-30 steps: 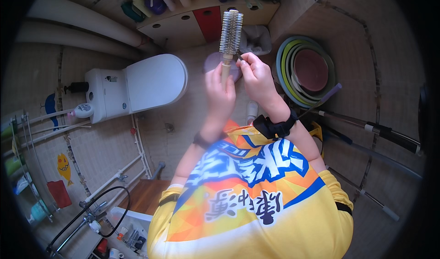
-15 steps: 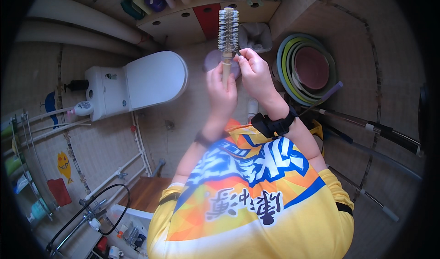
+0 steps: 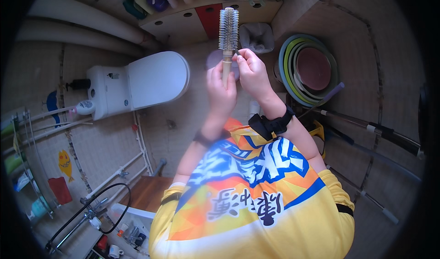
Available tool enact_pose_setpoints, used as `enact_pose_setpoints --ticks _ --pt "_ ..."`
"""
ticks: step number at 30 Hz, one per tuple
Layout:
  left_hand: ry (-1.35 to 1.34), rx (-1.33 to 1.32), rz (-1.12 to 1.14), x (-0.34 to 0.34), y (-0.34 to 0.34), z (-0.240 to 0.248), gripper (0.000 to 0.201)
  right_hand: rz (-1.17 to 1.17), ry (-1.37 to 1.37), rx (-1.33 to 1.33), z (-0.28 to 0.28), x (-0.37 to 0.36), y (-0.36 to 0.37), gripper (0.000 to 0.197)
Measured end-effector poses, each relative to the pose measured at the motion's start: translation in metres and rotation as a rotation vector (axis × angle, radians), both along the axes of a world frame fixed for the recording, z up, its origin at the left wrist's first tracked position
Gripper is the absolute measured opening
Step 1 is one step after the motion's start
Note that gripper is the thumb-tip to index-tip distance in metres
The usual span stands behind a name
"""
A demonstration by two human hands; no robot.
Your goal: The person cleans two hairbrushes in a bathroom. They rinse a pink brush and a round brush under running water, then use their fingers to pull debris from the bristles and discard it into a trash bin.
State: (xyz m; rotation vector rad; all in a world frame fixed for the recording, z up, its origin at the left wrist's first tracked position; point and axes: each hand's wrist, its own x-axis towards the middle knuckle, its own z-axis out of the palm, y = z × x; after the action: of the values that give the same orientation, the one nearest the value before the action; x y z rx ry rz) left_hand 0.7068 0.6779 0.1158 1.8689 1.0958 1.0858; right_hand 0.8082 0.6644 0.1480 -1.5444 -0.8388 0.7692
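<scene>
Compared with one second earlier, the round hairbrush (image 3: 228, 30) has swung from a slight rightward lean to nearly straight, its bristled head pointing away from the wearer, and the whole room sits slightly further right in the view, as if the head has turned a touch. Both hands keep their places otherwise. The left hand (image 3: 222, 90), a little blurred, is closed around the pale handle (image 3: 226, 73). The right hand (image 3: 253, 73) is just beside it, thumb and fingers pinched together on a small, thin, dark tool (image 3: 238, 52) whose tip reaches the lower right edge of the bristles; whether it touches them, and exactly what it is, cannot be told at this size. With the brush straighter and the pinch unchanged, the work seems to be carrying on at the same spot, near where bristles meet handle, rather than moving along the brush. The brush is held up in front of the person's body, over the bathroom floor (image 3: 160, 142). Beyond the bristles are a lined bin (image 3: 256, 37) and a low cabinet (image 3: 178, 28) with a red panel. To the left is a toilet (image 3: 158, 79) with its lid down; to the right, a stack of nested basins (image 3: 314, 68).
</scene>
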Motion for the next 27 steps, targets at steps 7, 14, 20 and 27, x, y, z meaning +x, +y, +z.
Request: enact_pose_setpoints --ticks 7,14,20,27 --pt "0.033 0.013 -0.037 0.004 -0.004 0.001 0.031 -0.06 -0.045 -0.013 0.001 0.007 0.004 0.019" --pt "0.108 0.116 -0.012 0.005 -0.006 -0.005 0.032 -0.084 -0.03 0.006 -0.002 0.015 0.014 0.018" --pt "0.175 0.126 -0.038 0.006 -0.009 -0.003 0.037 -0.101 -0.085 0.003 0.003 0.027 0.016 0.014" --pt "0.202 0.114 -0.046 0.003 -0.008 0.003 0.035 -0.079 -0.184 -0.039 0.012 0.032 0.01 0.019"
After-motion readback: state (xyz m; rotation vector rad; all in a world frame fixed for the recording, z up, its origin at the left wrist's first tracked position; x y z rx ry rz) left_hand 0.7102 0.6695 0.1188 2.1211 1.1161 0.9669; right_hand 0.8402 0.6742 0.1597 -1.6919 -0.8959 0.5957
